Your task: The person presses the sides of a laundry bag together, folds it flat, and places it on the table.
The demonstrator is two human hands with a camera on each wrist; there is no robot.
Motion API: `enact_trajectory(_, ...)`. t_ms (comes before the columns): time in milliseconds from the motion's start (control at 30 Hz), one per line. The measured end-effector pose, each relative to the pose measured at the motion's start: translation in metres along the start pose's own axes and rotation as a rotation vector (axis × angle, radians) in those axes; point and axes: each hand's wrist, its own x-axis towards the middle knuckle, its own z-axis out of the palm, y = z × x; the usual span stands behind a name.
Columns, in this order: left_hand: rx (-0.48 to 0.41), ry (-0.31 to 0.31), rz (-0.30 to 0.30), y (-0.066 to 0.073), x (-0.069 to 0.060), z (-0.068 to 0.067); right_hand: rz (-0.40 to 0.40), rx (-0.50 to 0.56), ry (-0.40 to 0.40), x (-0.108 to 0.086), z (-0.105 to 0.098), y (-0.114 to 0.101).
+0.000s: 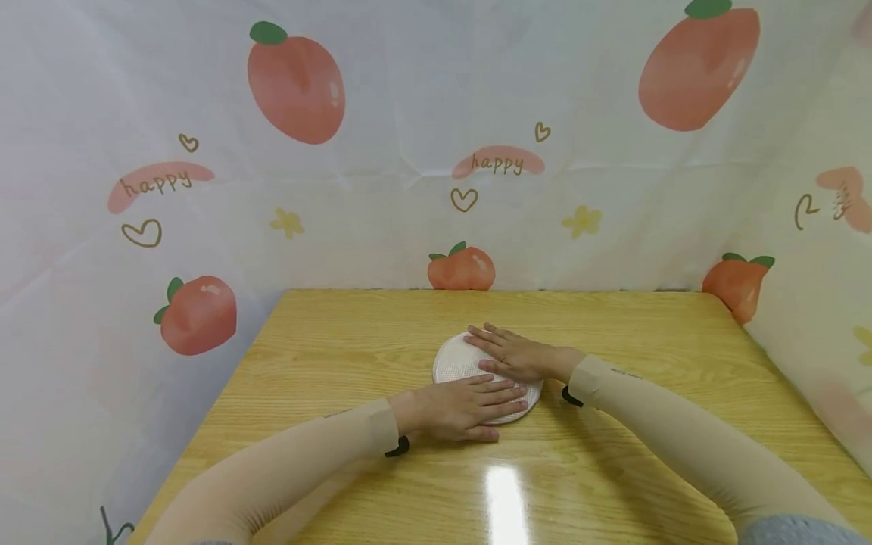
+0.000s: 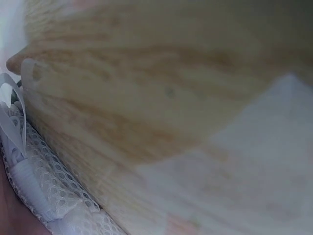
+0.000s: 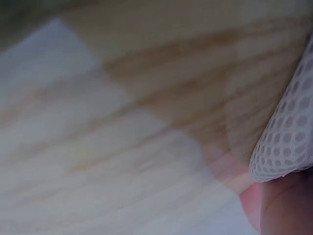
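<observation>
A round, flat white mesh bag (image 1: 451, 365) lies on the wooden table. My left hand (image 1: 458, 409) rests across its near side, fingers straight and pointing right. On the far right part lies my right hand (image 1: 515, 356), its fingers stretched out to the left over the bag. Close up in the left wrist view, the holed mesh (image 2: 61, 188) shows a pale zipper-like strip (image 2: 30, 183) and a thin white loop (image 2: 19, 122). Its rounded mesh edge (image 3: 286, 142) appears beside a bit of the hand in the right wrist view. Both hands cover much of the bag.
The glossy wood-grain table (image 1: 327, 341) reaches back to a white cloth backdrop (image 1: 395, 91) printed with fruit, hearts and words. Cloth also hangs along the left and right sides. A bright light reflection (image 1: 506, 503) falls near the front.
</observation>
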Motion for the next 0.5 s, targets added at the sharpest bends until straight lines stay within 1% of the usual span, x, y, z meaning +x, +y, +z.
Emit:
enact_trajectory(100,0.020,0.003,-0.002,0.000,0.000,0.001,0.012,-0.007,-0.014,0.001,0.000,0.001)
enact_trajectory(233,0.043,0.013,-0.007,0.001,-0.001,-0.002,0.031,-0.004,-0.040,0.001,-0.005,0.001)
enact_trajectory(333,0.029,0.022,-0.011,0.001,-0.002,-0.005,0.035,0.006,-0.058,0.001,-0.009,0.000)
enact_trajectory(500,-0.014,0.046,-0.027,0.001,-0.005,-0.014,0.034,0.058,-0.047,0.002,-0.018,-0.003)
